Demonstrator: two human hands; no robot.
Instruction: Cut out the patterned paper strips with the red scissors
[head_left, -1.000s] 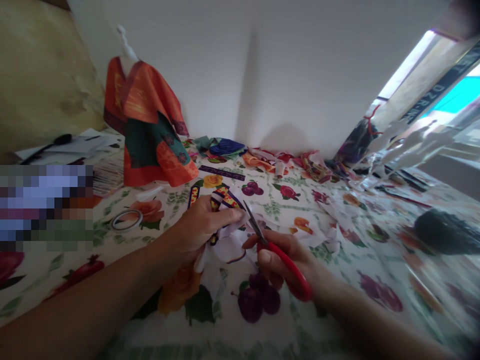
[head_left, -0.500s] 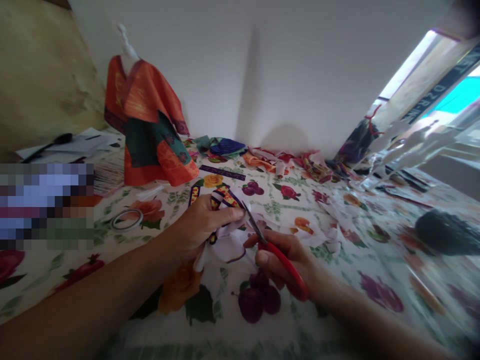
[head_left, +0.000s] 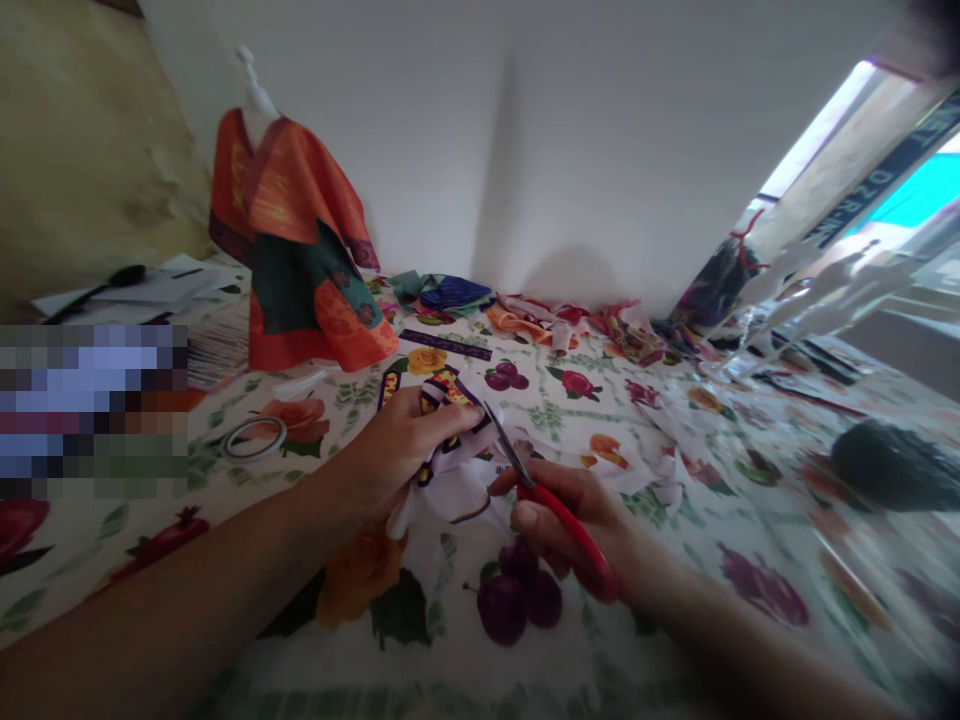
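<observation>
My left hand [head_left: 405, 430] pinches a small piece of white fabric [head_left: 457, 488] with dark, red and yellow patterned trim. Part of the piece is hidden behind my fingers, and its lower end hangs over the tablecloth. My right hand [head_left: 570, 515] is closed round the red handles of a pair of scissors [head_left: 559, 510]. The scissor blades point up and left, and their tips are beside the right edge of the trim, close to my left fingertips. Whether the blades touch the cloth is too small to tell.
A doll form in an orange and green robe [head_left: 289, 240] stands at the back left. A tape roll [head_left: 255, 438] lies before it. Fabric scraps [head_left: 450, 292] line the wall. At the right are a black bundle [head_left: 892, 465] and white figures [head_left: 817, 290].
The fingers of my left hand have shifted slightly left and down with the trimmed fabric, showing more of the dark trim below them. My right hand and the scissors have hardly moved.
</observation>
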